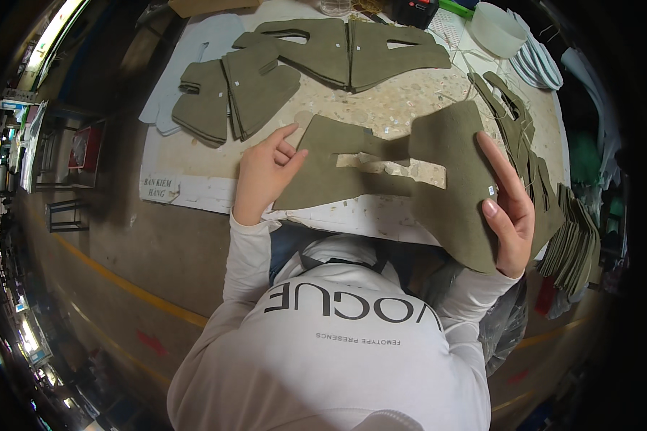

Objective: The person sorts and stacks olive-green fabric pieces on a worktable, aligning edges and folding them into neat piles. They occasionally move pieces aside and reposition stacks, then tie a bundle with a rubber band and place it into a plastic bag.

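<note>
An olive-green cut sheet piece (453,172) with a long slot through its middle lies before me. Its right part bends up off the table; the left part rests nearly flat. My right hand (510,212) grips the raised right edge, thumb near a small white sticker and fingers along the outer side. At the opposite edge is my left hand (266,169), its thumb and index finger apart and the other fingers curled. The left thumb tip reaches the piece's edge; whether it presses there I cannot tell.
Stacks of similar olive pieces (323,54) lie along the far side, with smaller stacks (201,108) at far left. More pieces (514,122) and loose strings cover the right side. A white roll (497,30) stands at far right. Bundled pieces (571,241) hang beyond the table's right edge.
</note>
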`<state>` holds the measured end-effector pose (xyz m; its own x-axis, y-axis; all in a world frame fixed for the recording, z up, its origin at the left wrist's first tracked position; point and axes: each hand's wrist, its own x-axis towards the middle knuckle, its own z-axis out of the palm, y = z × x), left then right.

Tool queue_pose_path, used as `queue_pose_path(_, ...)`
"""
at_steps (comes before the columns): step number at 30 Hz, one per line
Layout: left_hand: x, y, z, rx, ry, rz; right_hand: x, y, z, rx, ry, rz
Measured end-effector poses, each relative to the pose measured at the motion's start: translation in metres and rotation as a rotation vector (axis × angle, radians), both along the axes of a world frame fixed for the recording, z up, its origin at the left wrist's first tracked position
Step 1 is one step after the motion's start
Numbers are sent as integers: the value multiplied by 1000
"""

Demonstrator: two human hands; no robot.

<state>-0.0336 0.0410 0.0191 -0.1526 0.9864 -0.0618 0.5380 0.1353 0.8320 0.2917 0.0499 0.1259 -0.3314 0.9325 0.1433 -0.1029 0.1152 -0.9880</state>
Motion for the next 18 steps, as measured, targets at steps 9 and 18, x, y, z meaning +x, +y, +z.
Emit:
queue_pose_path(9,-6,-7,-2,78,-279,37,-18,22,-81,-143,-43,62)
queue_pose_path(18,0,-9,9,60,-142,-205,2,26,-119,-159,-270,7)
